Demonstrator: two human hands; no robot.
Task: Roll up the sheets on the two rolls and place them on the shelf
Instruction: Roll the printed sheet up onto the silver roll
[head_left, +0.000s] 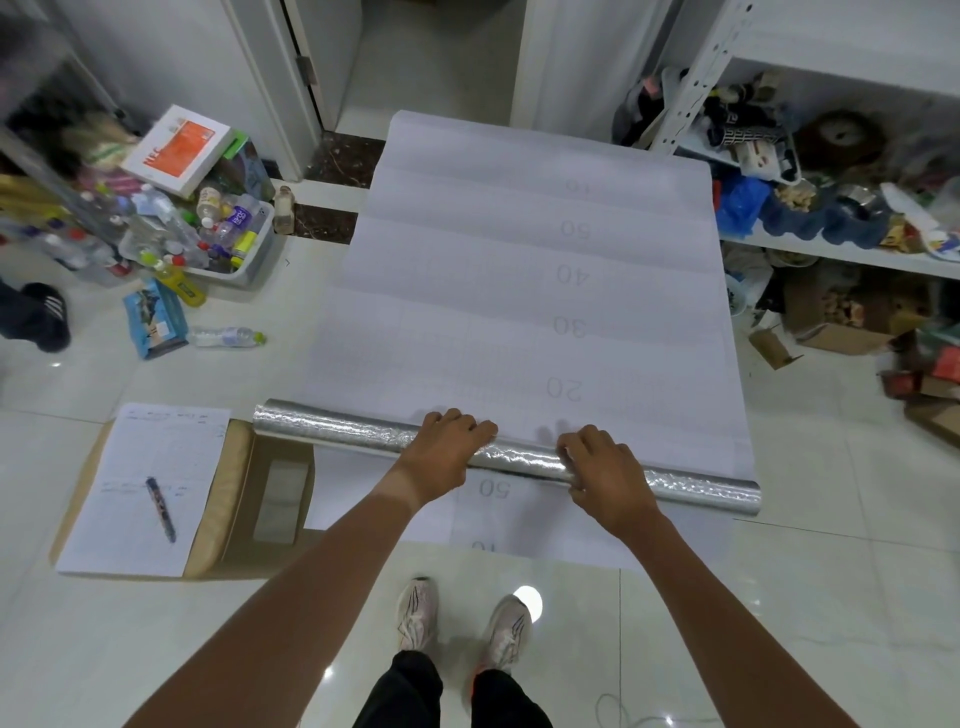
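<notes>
A long white sheet printed with grid lines and numbers lies unrolled on the tiled floor, stretching away toward a doorway. Its near end is wound into a silver foil-faced roll lying across the sheet. My left hand grips the roll near its middle, fingers curled over the top. My right hand grips it further right, fingers curled over the roll. A second white sheet with numbers lies flat under the roll, near my feet. The white metal shelf stands at the right, crowded with clutter.
A flattened cardboard box carries a paper form and a pen at the left. A bin of plastic bottles, a loose bottle and a blue packet sit at far left. Boxes lie under the shelf at the right.
</notes>
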